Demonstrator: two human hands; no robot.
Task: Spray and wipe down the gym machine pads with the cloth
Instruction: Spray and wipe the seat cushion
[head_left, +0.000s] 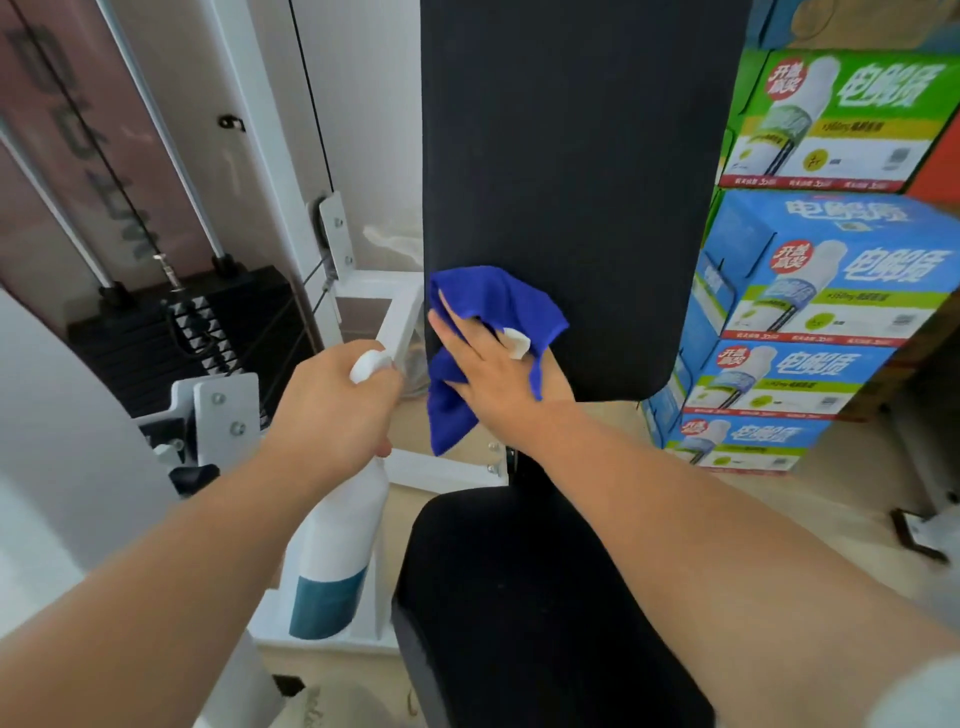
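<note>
Head view: the upright black back pad (566, 156) fills the middle of the frame. Its left edge runs straight down, and its lower right corner is rounded. The right hand (493, 374) lies flat with its fingers straight and spread, pressing the blue cloth (488, 296) against the lower left part of this pad. The cloth sits right at the pad's left edge. One fold covers part of the fingers, and a loose tail hangs below the pad's bottom edge. One finger shows a white patch (517, 343).

The left hand (337, 405) is curled round the neck of a white spray bottle (337, 540) with a teal band. It holds the bottle roughly upright, just left of the cloth and apart from the pad. The bottle's head is close to a white frame bar (400, 317) that runs just beside the pad's left edge, so little room is left there.

Below, the black seat pad (519, 597) lies under the right forearm, with a gap between it and the back pad. To the left a black weight stack (156, 338) stands behind the frame. On the right, stacked blue and green cartons (831, 291) stand near the back pad's right edge, with bare floor (805, 499) in front of them.
</note>
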